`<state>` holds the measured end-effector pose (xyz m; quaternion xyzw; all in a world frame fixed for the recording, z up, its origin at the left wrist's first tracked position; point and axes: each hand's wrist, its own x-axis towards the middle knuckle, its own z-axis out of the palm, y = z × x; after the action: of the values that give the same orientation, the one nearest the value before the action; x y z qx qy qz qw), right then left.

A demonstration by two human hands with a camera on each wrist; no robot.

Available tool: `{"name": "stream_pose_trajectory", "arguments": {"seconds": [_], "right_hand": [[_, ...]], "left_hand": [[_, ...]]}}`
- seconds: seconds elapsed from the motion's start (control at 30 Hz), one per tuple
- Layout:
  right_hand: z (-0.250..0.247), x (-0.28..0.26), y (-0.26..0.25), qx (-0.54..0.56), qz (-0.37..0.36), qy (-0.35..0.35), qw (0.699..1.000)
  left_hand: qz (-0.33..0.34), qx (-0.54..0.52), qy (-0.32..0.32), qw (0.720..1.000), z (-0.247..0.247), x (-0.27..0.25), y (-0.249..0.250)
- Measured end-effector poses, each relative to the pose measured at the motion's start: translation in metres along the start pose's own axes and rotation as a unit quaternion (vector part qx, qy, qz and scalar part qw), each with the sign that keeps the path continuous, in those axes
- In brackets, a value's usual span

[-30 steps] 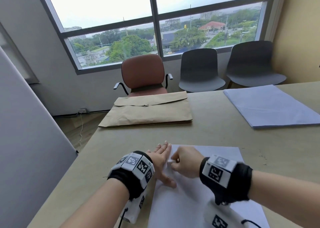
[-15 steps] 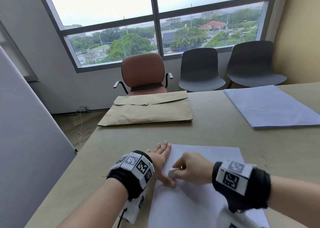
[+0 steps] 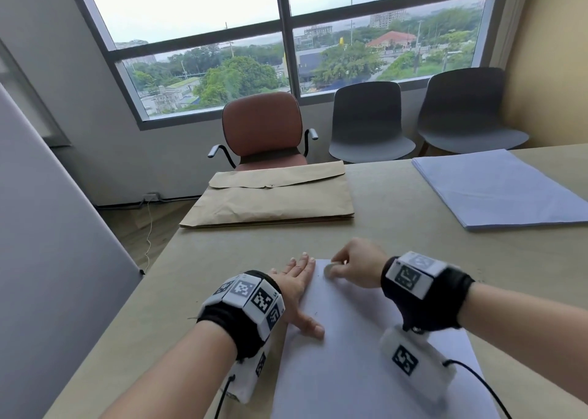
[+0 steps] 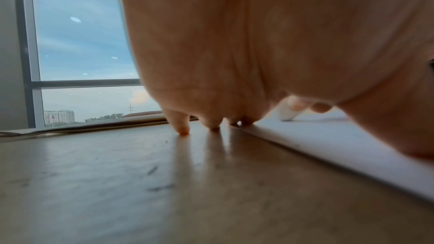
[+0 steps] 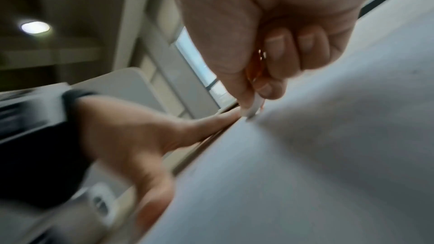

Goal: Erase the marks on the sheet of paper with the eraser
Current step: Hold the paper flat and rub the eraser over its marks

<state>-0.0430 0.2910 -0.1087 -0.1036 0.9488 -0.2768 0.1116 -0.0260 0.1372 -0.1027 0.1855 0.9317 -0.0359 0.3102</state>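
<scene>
Paper [image 3: 366, 355] lies flat on the surface [image 3: 413, 253] in front of you, and your right hand [image 3: 358, 267] pinches the eraser [image 3: 328, 271] against its far left corner. Your left hand [image 3: 294, 286] lies flat with straight fingers along the sheet's left edge, thumb on the paper. From your left wrist you see what the head view hides: the outer fingertips [image 4: 183, 130] press on bare surface, the inner ones meet the paper's edge, and the eraser's white tip touches the sheet beyond them. Your right wrist view, blurred, shows thumb and forefinger clamping the eraser, the other fingers curled in. Half a second ago your right hand was nearer you, beside the left thumb; it has since slid up towards the fingertips. Your left hand has stayed put.
</scene>
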Motion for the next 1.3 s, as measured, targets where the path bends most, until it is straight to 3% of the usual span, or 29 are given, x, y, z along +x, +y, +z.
{"name": "stream_pose_trajectory", "arguments": {"seconds": [0.07,0.23,0.4,0.47,0.63,0.83,1.07,1.23,1.3], "right_hand": [[0.002,0.001,-0.002,-0.013,0.001,0.013,1.0],[0.017,-0.029,-0.01,-0.028,-0.053,-0.098,0.993],[-0.003,0.007,0.002,0.004,0.02,-0.001,1.0],[0.001,0.003,0.0,-0.009,0.02,0.006,1.0],[0.013,-0.034,-0.011,-0.013,-0.047,-0.127,0.991],[-0.007,0.007,0.003,-0.023,0.014,-0.015,1.0],[0.007,-0.026,-0.004,-0.016,-0.057,-0.117,0.991],[-0.006,0.011,0.006,-0.011,-0.004,-0.006,1.0],[-0.002,0.006,0.003,-0.027,-0.017,-0.018,0.999]], "left_hand": [[-0.001,0.002,0.001,1.0,0.0,-0.001,0.0],[-0.004,0.006,-0.002,1.0,0.001,0.001,0.0],[-0.002,-0.001,0.001,1.0,0.0,0.0,0.0],[-0.003,0.0,0.002,1.0,0.0,-0.001,0.001],[-0.007,0.006,0.007,1.0,0.001,0.0,0.002],[-0.003,-0.004,0.01,1.0,0.001,-0.001,0.001],[-0.005,0.0,0.005,1.0,0.001,0.001,0.0],[-0.002,-0.005,0.012,1.0,0.002,0.0,0.0],[-0.002,-0.008,0.012,1.0,0.003,0.001,0.0]]}}
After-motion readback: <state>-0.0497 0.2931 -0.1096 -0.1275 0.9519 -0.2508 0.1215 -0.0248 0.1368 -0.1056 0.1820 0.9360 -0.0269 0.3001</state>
